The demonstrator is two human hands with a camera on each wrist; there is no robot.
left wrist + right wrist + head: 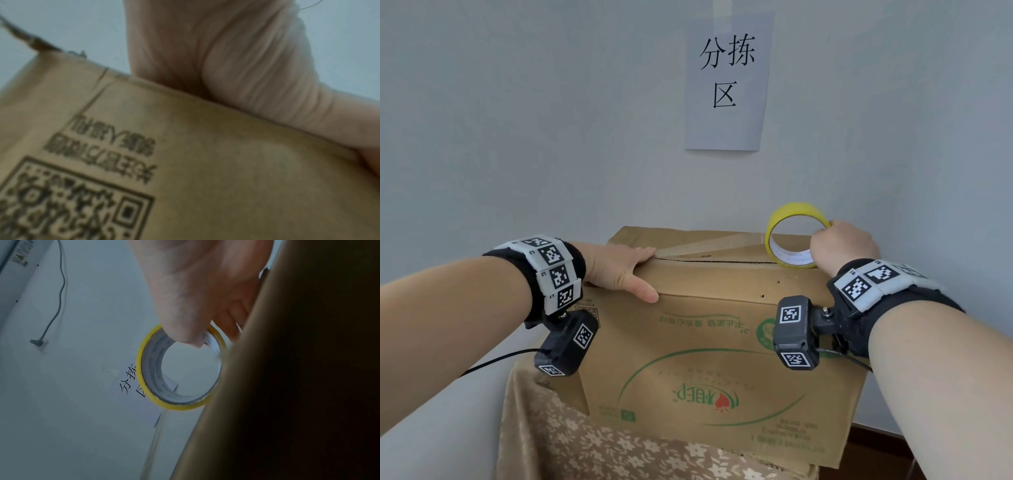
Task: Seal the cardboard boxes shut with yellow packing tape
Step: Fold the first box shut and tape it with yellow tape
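A brown cardboard box (709,363) with green print stands against the wall, its top flaps closed along a dark seam. My left hand (619,270) lies flat on the box's top left corner, fingers straight, pressing down the end of a pale tape strip (709,245) that stretches across the top. My right hand (842,245) grips the yellow tape roll (796,236) upright at the top right, thumb inside the core. In the right wrist view the thumb (180,324) pinches the tape roll (176,402), with the box (287,386) close by. The left wrist view shows the box (205,162) side under my palm (236,65).
The box sits on a stand covered with a beige floral cloth (571,442). A paper sign (727,82) with black characters hangs on the grey wall behind. A grey cable (59,288) runs down the wall in the right wrist view.
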